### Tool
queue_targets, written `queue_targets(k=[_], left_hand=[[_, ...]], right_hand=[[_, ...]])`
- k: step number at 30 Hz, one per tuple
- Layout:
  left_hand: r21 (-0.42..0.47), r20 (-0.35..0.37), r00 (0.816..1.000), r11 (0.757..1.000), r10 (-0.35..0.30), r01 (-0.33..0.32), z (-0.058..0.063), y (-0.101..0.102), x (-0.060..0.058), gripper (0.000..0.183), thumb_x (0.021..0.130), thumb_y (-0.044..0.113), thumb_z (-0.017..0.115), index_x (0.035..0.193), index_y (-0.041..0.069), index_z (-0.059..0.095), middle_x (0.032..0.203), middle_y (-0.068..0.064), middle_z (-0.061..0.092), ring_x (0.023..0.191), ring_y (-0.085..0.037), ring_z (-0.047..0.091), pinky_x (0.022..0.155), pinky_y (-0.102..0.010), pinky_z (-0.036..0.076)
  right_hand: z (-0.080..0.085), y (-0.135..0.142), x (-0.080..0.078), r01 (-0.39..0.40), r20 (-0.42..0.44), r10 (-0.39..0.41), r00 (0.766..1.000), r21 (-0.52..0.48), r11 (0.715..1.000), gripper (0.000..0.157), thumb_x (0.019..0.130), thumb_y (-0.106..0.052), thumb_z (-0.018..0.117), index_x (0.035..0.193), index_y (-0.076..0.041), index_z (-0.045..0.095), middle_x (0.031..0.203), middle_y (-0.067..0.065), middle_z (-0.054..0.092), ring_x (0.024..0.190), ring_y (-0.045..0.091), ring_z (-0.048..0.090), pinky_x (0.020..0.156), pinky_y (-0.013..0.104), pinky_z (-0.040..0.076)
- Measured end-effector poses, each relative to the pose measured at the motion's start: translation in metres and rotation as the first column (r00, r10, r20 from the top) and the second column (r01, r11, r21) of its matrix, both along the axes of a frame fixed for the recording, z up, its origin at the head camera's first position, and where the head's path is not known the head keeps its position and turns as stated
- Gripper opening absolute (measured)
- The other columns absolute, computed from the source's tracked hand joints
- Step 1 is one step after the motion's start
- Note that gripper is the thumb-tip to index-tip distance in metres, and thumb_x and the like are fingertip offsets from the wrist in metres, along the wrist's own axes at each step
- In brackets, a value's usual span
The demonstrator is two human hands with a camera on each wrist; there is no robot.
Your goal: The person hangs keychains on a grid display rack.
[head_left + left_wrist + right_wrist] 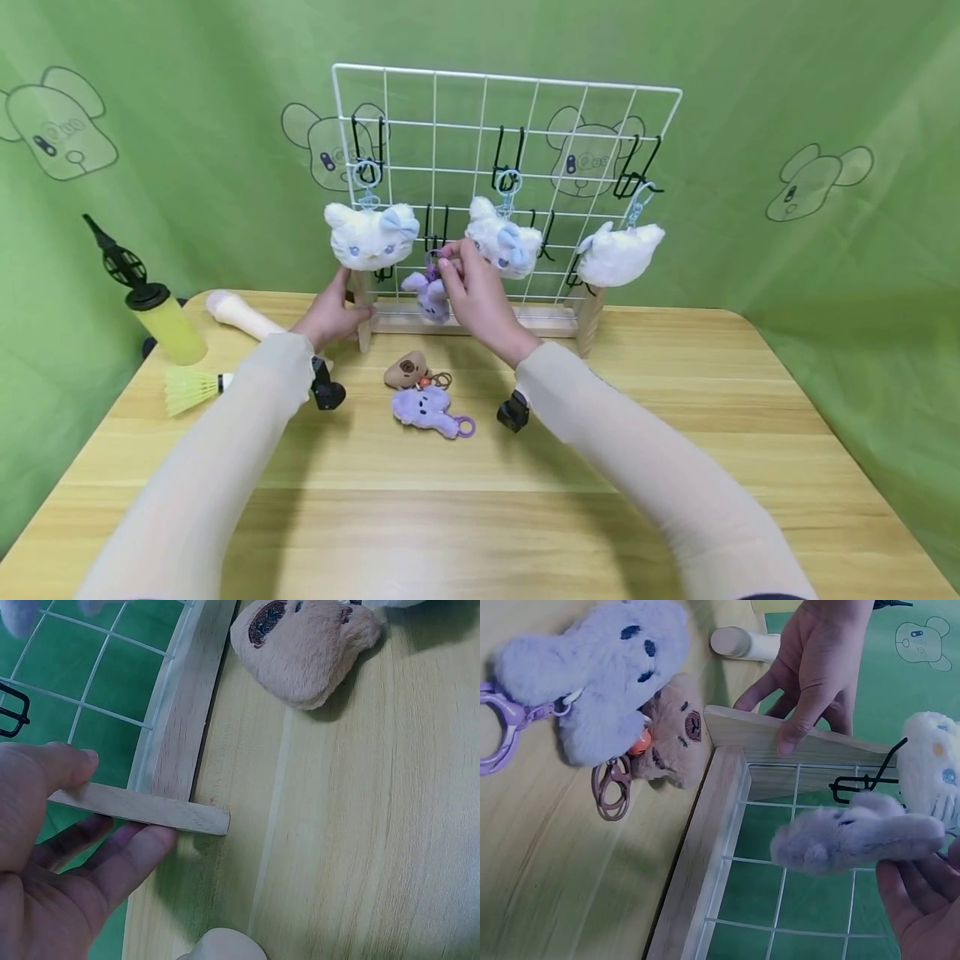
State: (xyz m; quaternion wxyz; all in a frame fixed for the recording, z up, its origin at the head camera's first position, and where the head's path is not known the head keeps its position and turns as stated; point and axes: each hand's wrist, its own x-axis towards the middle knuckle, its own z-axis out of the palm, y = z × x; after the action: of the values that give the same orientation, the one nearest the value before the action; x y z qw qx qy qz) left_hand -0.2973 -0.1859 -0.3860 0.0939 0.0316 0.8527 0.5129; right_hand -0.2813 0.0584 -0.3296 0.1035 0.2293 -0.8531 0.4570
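My right hand [483, 296] pinches a purple plush keychain [432, 302] near its purple ring, at a lower black hook of the white wire rack [457, 125]. Whether the ring is over the hook cannot be told. The plush's long ears show in the right wrist view, where the right hand [922, 907] is partly cut off. At the rack's left end my left hand [333, 312] holds the wooden foot [150, 810], thumb on one side and fingers on the other. Three white cat plush keychains hang from upper hooks: left [371, 239], middle [502, 242] and right [621, 254].
In front of the rack lie a brown plush keychain [406, 371] and another purple plush keychain [422, 408]. To the left are a white microphone-like object [243, 314], a yellow-green shuttlecock [191, 389] and a yellow hand pump [172, 329]. Green cloth [750, 100] hangs behind.
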Motion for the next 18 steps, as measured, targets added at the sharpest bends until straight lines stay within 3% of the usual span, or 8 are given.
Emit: queue_targets(k=[3, 8, 14, 18], left_hand=[[0.003, 0.001, 1.0, 1.0, 0.001, -0.001, 0.0, 0.0, 0.001, 0.106, 0.101, 0.004, 0.06, 0.167, 0.033, -0.016, 0.158, -0.038, 0.035, 0.127, -0.054, 0.058, 0.095, -0.052, 0.065], [-0.005, 0.001, 1.0, 1.0, 0.0, 0.0, -0.001, 0.0, 0.0, 0.105, 0.101, 0.004, 0.06, 0.168, 0.032, -0.016, 0.157, -0.037, 0.035, 0.127, -0.054, 0.058, 0.096, -0.051, 0.065], [-0.029, -0.005, 1.0, 1.0, 0.001, -0.001, -0.003, 0.0, -0.002, 0.104, 0.101, 0.006, 0.061, 0.168, 0.03, -0.015, 0.155, -0.037, 0.038, 0.124, -0.054, 0.06, 0.091, -0.049, 0.067], [-0.026, -0.01, 1.0, 1.0, 0.001, -0.001, -0.001, -0.001, -0.001, 0.105, 0.101, 0.005, 0.061, 0.168, 0.03, -0.016, 0.156, -0.038, 0.037, 0.124, -0.054, 0.06, 0.09, -0.049, 0.067]], right_hand=[[-0.001, 0.004, 0.002, -0.016, 0.019, 0.016, 1.0, -0.004, 1.0, 0.024, 0.11, -0.011, 0.048, 0.128, 0.003, 0.055, 0.117, 0.019, 0.075, 0.101, 0.027, 0.073, 0.09, 0.031, 0.064], [-0.005, 0.019, 0.011, -0.042, 0.038, 0.041, 0.998, 0.036, 0.998, 0.028, 0.11, -0.011, 0.048, 0.134, 0.004, 0.053, 0.133, 0.021, 0.067, 0.128, 0.031, 0.066, 0.115, 0.038, 0.056], [-0.01, 0.048, 0.027, -0.072, 0.024, 0.069, 0.997, 0.153, 0.986, 0.03, 0.11, -0.01, 0.049, 0.137, 0.004, 0.052, 0.141, 0.024, 0.064, 0.135, 0.034, 0.062, 0.118, 0.043, 0.054], [-0.009, 0.075, 0.039, -0.109, 0.024, 0.106, 0.994, 0.236, 0.966, 0.028, 0.109, -0.01, 0.05, 0.133, 0.003, 0.056, 0.136, 0.023, 0.067, 0.13, 0.035, 0.066, 0.111, 0.046, 0.058]])
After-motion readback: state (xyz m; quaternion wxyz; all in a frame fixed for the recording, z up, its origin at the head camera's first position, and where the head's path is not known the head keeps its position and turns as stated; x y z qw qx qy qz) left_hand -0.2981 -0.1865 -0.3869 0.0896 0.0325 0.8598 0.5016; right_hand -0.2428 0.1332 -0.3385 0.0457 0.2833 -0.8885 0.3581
